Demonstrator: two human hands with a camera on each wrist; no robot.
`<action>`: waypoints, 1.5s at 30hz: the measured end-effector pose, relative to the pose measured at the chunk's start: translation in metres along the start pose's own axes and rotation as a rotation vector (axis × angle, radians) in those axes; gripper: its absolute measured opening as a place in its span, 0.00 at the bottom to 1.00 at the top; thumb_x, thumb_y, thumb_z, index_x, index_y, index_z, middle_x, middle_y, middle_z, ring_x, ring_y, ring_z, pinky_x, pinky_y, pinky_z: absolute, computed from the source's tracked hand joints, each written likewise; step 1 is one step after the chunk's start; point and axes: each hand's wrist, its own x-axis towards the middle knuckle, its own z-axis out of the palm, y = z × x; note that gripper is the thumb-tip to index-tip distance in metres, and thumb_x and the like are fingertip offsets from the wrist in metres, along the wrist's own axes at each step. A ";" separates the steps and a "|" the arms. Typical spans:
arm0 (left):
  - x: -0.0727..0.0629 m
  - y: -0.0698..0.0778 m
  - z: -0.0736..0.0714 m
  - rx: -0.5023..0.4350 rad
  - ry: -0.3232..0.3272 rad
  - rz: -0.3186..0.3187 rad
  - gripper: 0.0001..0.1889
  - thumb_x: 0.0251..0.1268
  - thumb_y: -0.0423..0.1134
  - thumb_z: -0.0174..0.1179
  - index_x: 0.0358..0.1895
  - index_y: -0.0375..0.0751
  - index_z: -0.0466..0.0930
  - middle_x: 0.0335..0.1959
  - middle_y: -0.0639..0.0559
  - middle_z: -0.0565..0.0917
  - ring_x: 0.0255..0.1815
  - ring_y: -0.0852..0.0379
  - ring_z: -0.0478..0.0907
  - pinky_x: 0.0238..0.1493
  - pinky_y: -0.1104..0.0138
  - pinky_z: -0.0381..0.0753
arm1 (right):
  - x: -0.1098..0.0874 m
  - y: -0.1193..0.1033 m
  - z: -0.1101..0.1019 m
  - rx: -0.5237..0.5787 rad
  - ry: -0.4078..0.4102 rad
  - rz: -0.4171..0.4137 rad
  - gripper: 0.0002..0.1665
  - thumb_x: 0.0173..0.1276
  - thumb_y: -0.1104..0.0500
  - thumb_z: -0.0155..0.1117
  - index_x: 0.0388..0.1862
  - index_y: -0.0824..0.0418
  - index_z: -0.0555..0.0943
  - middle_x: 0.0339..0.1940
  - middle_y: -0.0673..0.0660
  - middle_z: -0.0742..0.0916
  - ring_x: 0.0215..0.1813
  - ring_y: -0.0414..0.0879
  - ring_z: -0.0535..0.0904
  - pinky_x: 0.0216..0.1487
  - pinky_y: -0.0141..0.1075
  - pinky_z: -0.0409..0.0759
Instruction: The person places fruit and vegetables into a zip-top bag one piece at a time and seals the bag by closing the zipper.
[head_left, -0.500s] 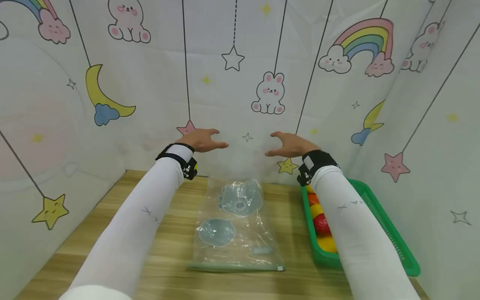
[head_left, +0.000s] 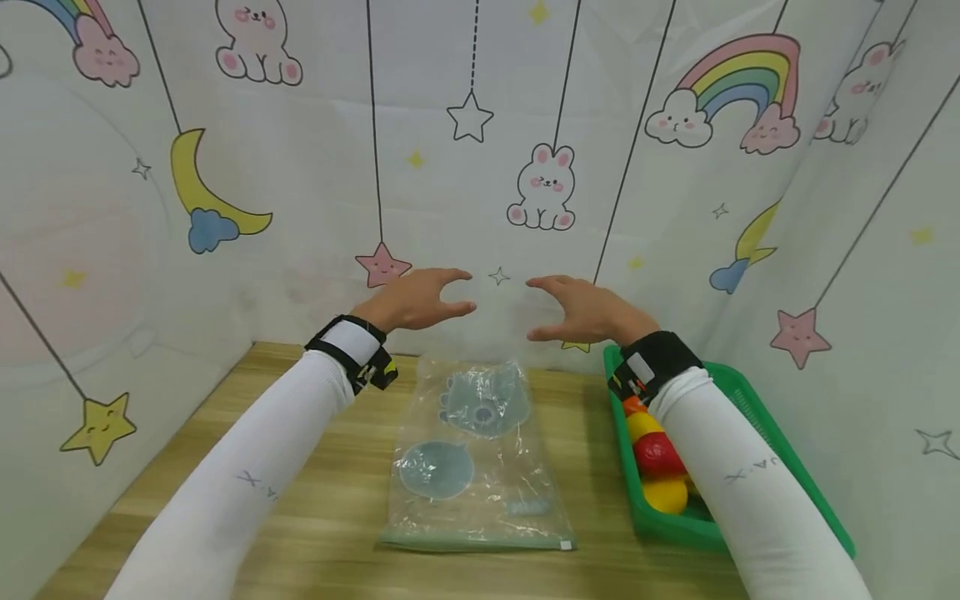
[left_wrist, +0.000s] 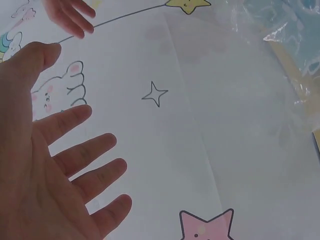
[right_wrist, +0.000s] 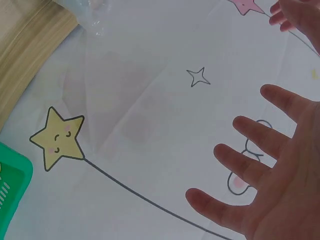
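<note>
Both bare hands hang in the air beyond the far edge of the table, in front of the printed backdrop. My left hand [head_left: 416,300] holds nothing; in the left wrist view its fingers [left_wrist: 85,155] are spread and nearly straight. Facing it across a small gap is my right hand [head_left: 588,310], also holding nothing, its fingers [right_wrist: 250,160] spread in the right wrist view. Below and nearer lies a clear plastic zip bag [head_left: 498,467] with blue-grey printed shapes, flat on the table, its greenish zip edge toward me. Neither hand touches it.
A green basket [head_left: 738,379] stands at the right of the wooden table [head_left: 322,500], partly under my right forearm. Inside are a red fruit-like piece [head_left: 658,454], a yellow one [head_left: 666,497] and others. White cartoon-printed sheets [head_left: 315,183] enclose the back and sides.
Both hands have come slightly lower and nearer to me, with the gap between them a little narrower. The bag and basket stay where they were on the table.
</note>
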 end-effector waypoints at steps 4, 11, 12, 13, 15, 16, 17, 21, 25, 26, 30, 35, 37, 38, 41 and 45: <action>-0.004 0.012 0.011 0.004 -0.019 0.065 0.37 0.71 0.64 0.53 0.78 0.55 0.61 0.78 0.49 0.66 0.79 0.46 0.62 0.77 0.48 0.65 | -0.007 -0.013 0.008 -0.053 0.015 -0.057 0.53 0.61 0.28 0.64 0.80 0.43 0.60 0.81 0.56 0.66 0.77 0.59 0.65 0.70 0.63 0.71; -0.019 0.022 0.030 0.027 -0.085 0.128 0.38 0.66 0.65 0.58 0.76 0.54 0.66 0.77 0.52 0.69 0.78 0.49 0.64 0.76 0.48 0.67 | -0.016 -0.030 0.026 -0.128 -0.004 -0.162 0.53 0.60 0.27 0.64 0.80 0.45 0.62 0.79 0.55 0.69 0.77 0.59 0.67 0.68 0.62 0.74; -0.022 0.022 0.032 0.031 -0.097 0.138 0.38 0.66 0.66 0.58 0.75 0.55 0.67 0.76 0.53 0.69 0.78 0.49 0.64 0.76 0.49 0.67 | -0.017 -0.031 0.029 -0.133 -0.010 -0.170 0.53 0.60 0.27 0.64 0.80 0.45 0.62 0.79 0.55 0.69 0.77 0.59 0.67 0.68 0.62 0.74; -0.024 0.022 0.034 0.031 -0.107 0.145 0.38 0.65 0.67 0.58 0.75 0.55 0.67 0.76 0.53 0.69 0.78 0.49 0.64 0.76 0.49 0.67 | -0.017 -0.032 0.033 -0.141 -0.016 -0.175 0.53 0.60 0.27 0.64 0.80 0.45 0.62 0.79 0.55 0.69 0.77 0.59 0.67 0.68 0.62 0.74; -0.029 0.022 0.038 0.020 -0.127 0.155 0.38 0.65 0.66 0.59 0.75 0.54 0.67 0.76 0.53 0.69 0.78 0.49 0.64 0.76 0.49 0.67 | -0.017 -0.032 0.040 -0.161 -0.027 -0.181 0.53 0.60 0.27 0.64 0.80 0.44 0.62 0.79 0.55 0.69 0.77 0.59 0.67 0.68 0.62 0.73; -0.031 0.022 0.040 0.014 -0.135 0.163 0.38 0.64 0.66 0.59 0.75 0.54 0.68 0.76 0.53 0.70 0.78 0.49 0.64 0.76 0.49 0.67 | -0.017 -0.032 0.044 -0.165 -0.032 -0.181 0.52 0.60 0.26 0.64 0.80 0.43 0.62 0.79 0.55 0.70 0.77 0.59 0.67 0.68 0.63 0.73; -0.033 0.021 0.043 0.015 -0.145 0.171 0.38 0.64 0.66 0.60 0.74 0.54 0.68 0.75 0.53 0.70 0.78 0.49 0.65 0.76 0.49 0.66 | -0.018 -0.033 0.048 -0.167 -0.038 -0.185 0.52 0.60 0.26 0.64 0.80 0.43 0.63 0.79 0.55 0.70 0.77 0.59 0.67 0.68 0.63 0.73; -0.041 0.019 0.060 0.028 -0.209 0.198 0.37 0.64 0.66 0.60 0.73 0.54 0.70 0.74 0.53 0.72 0.76 0.50 0.67 0.75 0.50 0.68 | -0.021 -0.037 0.063 -0.173 -0.072 -0.203 0.51 0.59 0.26 0.64 0.78 0.42 0.65 0.78 0.53 0.71 0.76 0.58 0.67 0.66 0.63 0.74; -0.050 0.018 0.079 0.058 -0.282 0.191 0.36 0.64 0.66 0.60 0.72 0.55 0.72 0.73 0.54 0.73 0.75 0.51 0.69 0.73 0.51 0.71 | -0.024 -0.043 0.077 -0.187 -0.114 -0.229 0.49 0.59 0.27 0.65 0.77 0.41 0.67 0.77 0.52 0.72 0.76 0.57 0.68 0.65 0.61 0.76; -0.053 0.018 0.083 0.062 -0.297 0.188 0.35 0.64 0.66 0.61 0.71 0.55 0.73 0.73 0.54 0.74 0.74 0.51 0.69 0.73 0.51 0.71 | -0.024 -0.045 0.080 -0.188 -0.123 -0.239 0.48 0.59 0.27 0.65 0.76 0.41 0.68 0.77 0.52 0.73 0.76 0.56 0.69 0.65 0.60 0.76; -0.061 0.017 0.102 0.056 -0.344 0.203 0.30 0.64 0.61 0.63 0.66 0.54 0.77 0.69 0.54 0.77 0.72 0.52 0.72 0.71 0.53 0.73 | -0.029 -0.053 0.090 -0.197 -0.145 -0.291 0.44 0.59 0.29 0.66 0.72 0.44 0.73 0.73 0.53 0.77 0.71 0.56 0.74 0.64 0.54 0.79; -0.075 0.019 0.126 0.034 -0.400 0.270 0.26 0.63 0.56 0.67 0.62 0.50 0.80 0.66 0.54 0.79 0.70 0.54 0.74 0.70 0.58 0.74 | -0.040 -0.065 0.109 -0.171 -0.215 -0.320 0.40 0.60 0.32 0.68 0.68 0.46 0.77 0.68 0.51 0.81 0.64 0.52 0.80 0.60 0.49 0.82; -0.082 0.021 0.135 0.031 -0.427 0.294 0.27 0.61 0.57 0.68 0.61 0.50 0.80 0.66 0.55 0.79 0.70 0.55 0.74 0.70 0.59 0.74 | -0.044 -0.069 0.118 -0.153 -0.247 -0.329 0.39 0.60 0.32 0.68 0.67 0.46 0.78 0.66 0.50 0.82 0.63 0.50 0.81 0.59 0.47 0.83; -0.085 0.022 0.139 0.028 -0.439 0.303 0.28 0.60 0.58 0.69 0.61 0.51 0.80 0.66 0.56 0.79 0.69 0.55 0.74 0.69 0.60 0.75 | -0.046 -0.070 0.123 -0.150 -0.260 -0.336 0.39 0.59 0.31 0.68 0.66 0.46 0.78 0.65 0.49 0.83 0.62 0.49 0.81 0.59 0.46 0.83; -0.093 0.023 0.149 0.012 -0.470 0.300 0.29 0.58 0.60 0.69 0.62 0.53 0.80 0.69 0.56 0.77 0.71 0.56 0.72 0.68 0.61 0.75 | -0.050 -0.074 0.133 -0.153 -0.275 -0.360 0.37 0.59 0.30 0.68 0.64 0.43 0.79 0.63 0.47 0.84 0.60 0.46 0.81 0.56 0.43 0.84; -0.100 0.022 0.157 0.008 -0.473 0.273 0.27 0.55 0.62 0.71 0.55 0.55 0.81 0.69 0.57 0.76 0.68 0.58 0.74 0.65 0.63 0.77 | -0.052 -0.077 0.144 -0.148 -0.269 -0.388 0.34 0.58 0.32 0.70 0.62 0.42 0.80 0.60 0.46 0.85 0.57 0.44 0.83 0.53 0.41 0.84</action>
